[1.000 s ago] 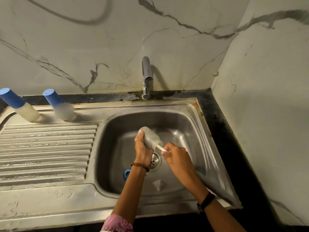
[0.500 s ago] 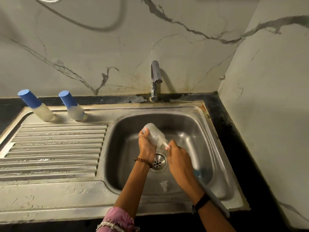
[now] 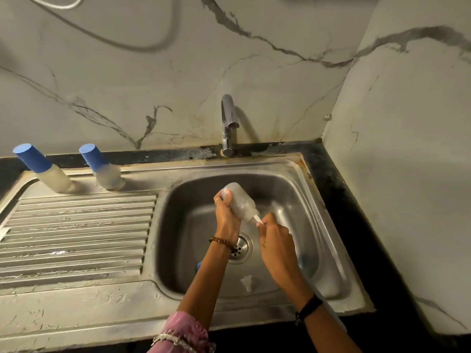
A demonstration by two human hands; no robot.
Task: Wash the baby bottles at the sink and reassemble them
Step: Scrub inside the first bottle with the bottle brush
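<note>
Centre frame, over the sink basin (image 3: pixel 293 200): left hand (image 3: pixel 226 217) grips clear bottle (image 3: pixel 238 200), tilted mouth-down; right hand (image 3: pixel 275 240) pinches brush handle (image 3: pixel 256 219) entering its mouth. Upper left: two blue-capped bottles (image 3: pixel 102 166) standing on drainboard (image 3: pixel 76 238).

The left hand (image 3: pixel 227 217) covers part of the open bottle (image 3: pixel 239 201), and the right hand's (image 3: pixel 276 247) grip hides most of the brush handle (image 3: pixel 257 219). A blue piece (image 3: pixel 198 265) peeks from behind the left forearm, too little showing to identify. The sleeve (image 3: pixel 184 333) is cut off at the bottom edge. A small pale part (image 3: pixel 246 282) in the basin is blurred.
</note>
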